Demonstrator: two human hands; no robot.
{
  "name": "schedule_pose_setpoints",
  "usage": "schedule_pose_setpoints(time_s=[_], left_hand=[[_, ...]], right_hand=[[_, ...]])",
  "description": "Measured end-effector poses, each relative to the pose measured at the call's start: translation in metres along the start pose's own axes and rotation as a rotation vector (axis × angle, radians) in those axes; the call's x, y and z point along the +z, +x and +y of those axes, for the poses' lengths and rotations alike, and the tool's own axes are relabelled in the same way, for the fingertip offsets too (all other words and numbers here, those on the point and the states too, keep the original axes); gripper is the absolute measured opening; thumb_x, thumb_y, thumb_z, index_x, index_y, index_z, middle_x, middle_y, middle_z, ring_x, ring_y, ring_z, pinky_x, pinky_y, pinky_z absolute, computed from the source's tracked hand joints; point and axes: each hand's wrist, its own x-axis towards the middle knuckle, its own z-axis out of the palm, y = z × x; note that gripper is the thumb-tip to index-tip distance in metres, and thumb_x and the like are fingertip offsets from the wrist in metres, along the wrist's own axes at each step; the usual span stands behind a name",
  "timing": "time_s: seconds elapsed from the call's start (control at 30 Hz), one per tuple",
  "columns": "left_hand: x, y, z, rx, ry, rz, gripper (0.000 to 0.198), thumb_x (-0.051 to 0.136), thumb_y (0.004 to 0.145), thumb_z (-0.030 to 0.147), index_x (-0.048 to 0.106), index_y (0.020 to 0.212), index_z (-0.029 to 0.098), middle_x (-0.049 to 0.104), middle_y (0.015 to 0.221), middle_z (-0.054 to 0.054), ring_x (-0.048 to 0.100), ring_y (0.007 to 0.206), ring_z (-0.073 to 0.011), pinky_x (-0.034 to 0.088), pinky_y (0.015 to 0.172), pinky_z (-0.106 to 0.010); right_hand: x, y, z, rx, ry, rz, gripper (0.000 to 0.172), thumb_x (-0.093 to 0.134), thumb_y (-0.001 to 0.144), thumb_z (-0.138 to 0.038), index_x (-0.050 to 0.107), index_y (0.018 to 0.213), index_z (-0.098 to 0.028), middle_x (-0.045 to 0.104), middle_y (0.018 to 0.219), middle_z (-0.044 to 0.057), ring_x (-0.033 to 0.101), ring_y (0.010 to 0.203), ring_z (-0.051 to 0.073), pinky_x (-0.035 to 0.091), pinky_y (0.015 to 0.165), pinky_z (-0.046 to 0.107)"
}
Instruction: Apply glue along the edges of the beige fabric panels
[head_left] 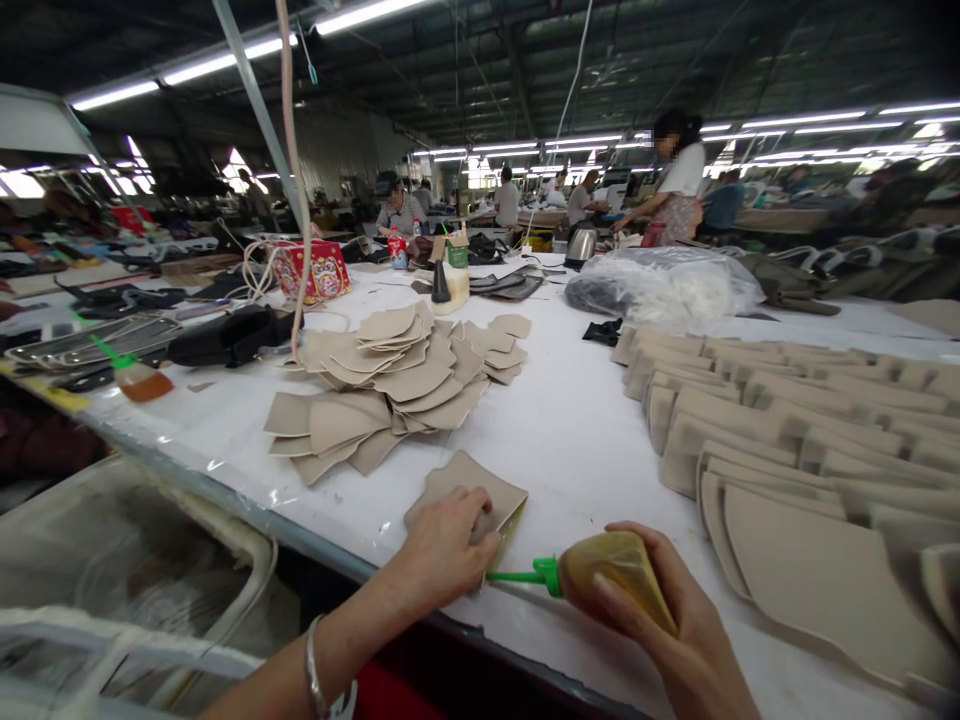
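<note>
My left hand (450, 540) is closed over a beige leather-like piece (465, 482) near the table's front edge, its fingers curled on the piece. One side of that piece is lifted and shows a yellowish underside. In my right hand (686, 620) lies a squeeze bottle (616, 575) of amber liquid, tipped on its side. Its thin green nozzle points left, and the tip meets the piece's edge just beside my left fingers. Whether liquid is coming out cannot be seen. Beyond my left hand sits a loose heap of similar beige pieces (397, 385).
Overlapping rows of beige pieces (810, 560) cover the table's right side. A second bottle (141, 380) with a green nozzle lies at left by black items. Farther back are a red patterned box (311, 270), a plastic-wrapped bundle (667, 285) and a kettle (580, 245). People work behind.
</note>
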Motion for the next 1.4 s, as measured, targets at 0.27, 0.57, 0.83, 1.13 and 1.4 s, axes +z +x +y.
schedule_pose_setpoints(time_s=[0.27, 0.57, 0.83, 1.13, 1.4], left_hand=[[0.000, 0.000, 0.001, -0.023, 0.005, -0.012, 0.028, 0.048, 0.078, 0.027, 0.058, 0.103, 0.021, 0.062, 0.094, -0.004, 0.057, 0.080, -0.0192, 0.040, 0.072, -0.029], [-0.002, 0.001, 0.004, -0.029, 0.007, -0.026, 0.028, 0.047, 0.077, 0.027, 0.057, 0.102, 0.021, 0.062, 0.093, -0.004, 0.056, 0.081, -0.0193, 0.039, 0.072, -0.029], [0.000, 0.002, 0.003, -0.030, 0.015, -0.028, 0.025, 0.047, 0.080, 0.028, 0.056, 0.102, 0.021, 0.062, 0.094, -0.003, 0.057, 0.083, -0.0188, 0.039, 0.071, -0.027], [0.001, 0.003, 0.002, -0.029, 0.003, -0.013, 0.025, 0.046, 0.078, 0.028, 0.057, 0.100, 0.022, 0.062, 0.091, -0.003, 0.056, 0.079, -0.0192, 0.037, 0.070, -0.029], [0.000, 0.004, 0.000, -0.015, -0.001, -0.006, 0.026, 0.046, 0.077, 0.026, 0.058, 0.099, 0.021, 0.063, 0.087, -0.003, 0.057, 0.079, -0.0196, 0.038, 0.069, -0.029]], right_hand=[[0.006, -0.005, 0.003, 0.002, 0.016, 0.018, 0.049, 0.064, 0.077, -0.056, 0.048, 0.111, -0.025, 0.061, 0.087, -0.001, 0.058, 0.079, 0.023, 0.041, 0.071, 0.029], [0.005, -0.011, 0.002, 0.017, 0.019, -0.004, 0.049, 0.062, 0.078, -0.057, 0.046, 0.112, -0.026, 0.060, 0.086, -0.003, 0.057, 0.077, 0.021, 0.041, 0.071, 0.028], [-0.005, 0.008, 0.013, -0.057, -0.051, 0.122, 0.051, 0.065, 0.077, -0.058, 0.048, 0.112, -0.025, 0.058, 0.095, 0.000, 0.056, 0.085, 0.024, 0.041, 0.076, 0.032], [0.000, 0.007, 0.011, -0.020, -0.045, 0.123, 0.050, 0.064, 0.078, -0.058, 0.048, 0.111, -0.025, 0.057, 0.095, -0.001, 0.055, 0.085, 0.023, 0.039, 0.077, 0.031], [0.006, -0.012, 0.012, 0.111, 0.141, 0.012, 0.050, 0.068, 0.075, -0.056, 0.050, 0.110, -0.025, 0.064, 0.085, -0.001, 0.060, 0.077, 0.023, 0.045, 0.071, 0.029]])
